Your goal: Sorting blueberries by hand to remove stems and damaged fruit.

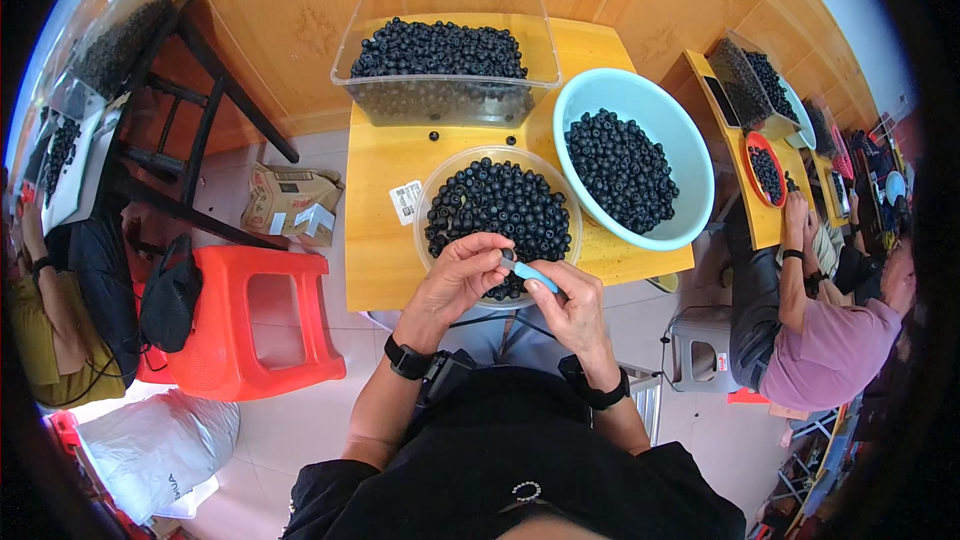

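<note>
Nearest the camera, the left hand (455,275) and the right hand (570,302) meet just above the near rim of a round clear bowl (436,188) heaped with small dark beads. The left hand's thumb and fingertips are pressed together in a pinch at the meeting point, apparently on a single dark bead (508,255), though the bead is too small to make out clearly. The right hand is closed around a slim blue tool (532,275), gripping it between thumb and fingers; the tool's long axis runs from the right hand's palm up and to the left, so its tip points straight at the bead in the left hand's pinch and touches or nearly touches it. The bead thus lies left of and slightly beyond the right hand, at the tool's tip. Both wrists wear dark bands. Beyond the hands, the clear bowl sits on a yellow wooden tabletop (385,260), with a small white label (405,202) just to its left. To the right, touching the clear bowl, stands a pale turquoise basin (690,155) also holding dark beads. Farther back is a clear rectangular tub (445,0) filled with the same beads, and a few loose beads lie before it.
</note>
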Tool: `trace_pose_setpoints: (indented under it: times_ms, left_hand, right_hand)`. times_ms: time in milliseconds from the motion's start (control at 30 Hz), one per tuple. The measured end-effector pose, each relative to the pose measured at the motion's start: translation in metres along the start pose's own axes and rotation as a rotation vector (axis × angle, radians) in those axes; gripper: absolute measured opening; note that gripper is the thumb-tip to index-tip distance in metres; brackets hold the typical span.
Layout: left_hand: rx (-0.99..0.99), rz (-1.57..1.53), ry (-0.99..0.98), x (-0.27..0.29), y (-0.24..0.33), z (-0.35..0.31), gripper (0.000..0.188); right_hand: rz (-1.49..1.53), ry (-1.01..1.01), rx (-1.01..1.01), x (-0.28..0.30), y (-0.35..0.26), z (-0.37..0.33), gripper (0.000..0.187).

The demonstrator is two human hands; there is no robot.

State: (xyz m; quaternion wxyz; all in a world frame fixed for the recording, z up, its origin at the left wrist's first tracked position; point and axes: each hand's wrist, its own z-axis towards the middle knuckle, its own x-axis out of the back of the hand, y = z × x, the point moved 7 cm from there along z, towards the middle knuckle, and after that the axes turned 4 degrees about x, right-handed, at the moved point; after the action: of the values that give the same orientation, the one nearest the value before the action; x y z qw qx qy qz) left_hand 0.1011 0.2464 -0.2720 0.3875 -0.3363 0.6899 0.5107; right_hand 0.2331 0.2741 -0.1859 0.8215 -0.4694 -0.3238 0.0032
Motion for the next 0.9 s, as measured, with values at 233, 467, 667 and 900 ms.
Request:
trace_pose_setpoints:
  times_ms: [233, 467, 667, 900]
  left_hand:
    - [0.003, -0.068, -0.038, -0.003, -0.001, 0.001, 0.016]
    - [-0.043, 0.003, -0.028, 0.001, 0.005, 0.004, 0.011]
    - [-0.085, 0.031, 0.028, 0.004, 0.009, 0.002, 0.008]
    - [-0.090, 0.023, 0.039, 0.009, 0.010, 0.000, 0.007]
  right_hand:
    - [-0.012, -0.002, 0.009, 0.001, 0.002, -0.001, 0.016]
    - [0.019, 0.020, -0.018, -0.003, 0.006, -0.001, 0.015]
    - [0.035, 0.074, -0.032, -0.008, 0.006, -0.001, 0.015]
    - [-0.006, 0.063, -0.042, -0.010, 0.006, -0.002, 0.015]
